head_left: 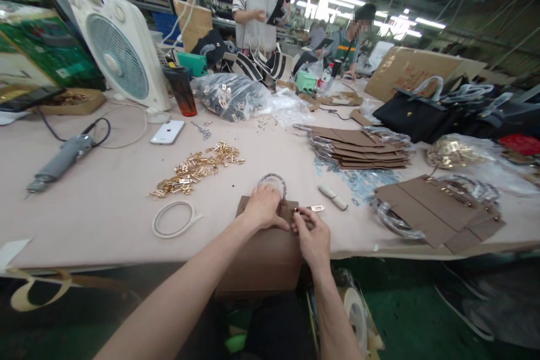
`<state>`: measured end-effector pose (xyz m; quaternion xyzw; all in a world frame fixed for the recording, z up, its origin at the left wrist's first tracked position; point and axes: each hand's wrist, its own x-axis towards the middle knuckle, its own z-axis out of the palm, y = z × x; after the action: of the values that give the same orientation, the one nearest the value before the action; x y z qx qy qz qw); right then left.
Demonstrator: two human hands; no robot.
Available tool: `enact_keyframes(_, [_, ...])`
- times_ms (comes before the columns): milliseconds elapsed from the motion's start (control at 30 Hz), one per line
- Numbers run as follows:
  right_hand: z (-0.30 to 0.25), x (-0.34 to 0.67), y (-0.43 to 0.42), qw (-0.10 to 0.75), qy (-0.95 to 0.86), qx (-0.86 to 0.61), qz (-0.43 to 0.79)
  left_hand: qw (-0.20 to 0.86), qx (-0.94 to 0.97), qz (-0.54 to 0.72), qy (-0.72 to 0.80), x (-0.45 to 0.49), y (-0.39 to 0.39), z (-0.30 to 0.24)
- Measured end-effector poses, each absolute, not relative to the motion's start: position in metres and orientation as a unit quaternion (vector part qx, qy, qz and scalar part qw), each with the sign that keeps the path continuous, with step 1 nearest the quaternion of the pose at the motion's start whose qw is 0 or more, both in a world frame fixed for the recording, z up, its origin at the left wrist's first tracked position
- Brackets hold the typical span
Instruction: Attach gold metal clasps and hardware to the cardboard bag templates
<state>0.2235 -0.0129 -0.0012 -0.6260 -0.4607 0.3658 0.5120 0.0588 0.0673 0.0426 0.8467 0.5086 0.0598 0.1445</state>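
Note:
A brown leather bag [264,256] hangs over the near table edge, its plastic-wrapped handle [273,180] lying on the table. My left hand [264,206] presses down on the bag's top flap, fingers curled over it. My right hand [312,236] pinches a small metal strap fitting [314,208] at the flap's right side. A pile of small gold metal fittings [198,167] lies to the left on the table.
A white ring [172,219], a white phone [167,131], a grey power tool [61,160] and a box fan [122,48] stand left. Stacks of brown bag panels [363,149] and brown bags [439,211] lie right. Two people work at the far side.

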Motion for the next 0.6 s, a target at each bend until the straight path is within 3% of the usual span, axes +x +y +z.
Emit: enact_keyframes(600, [-0.011, 0.215, -0.013, 0.478, -0.548, -0.652, 0.215, 0.15, 0.85, 0.077, 0.498, 0.055, 0.069, 0.039])
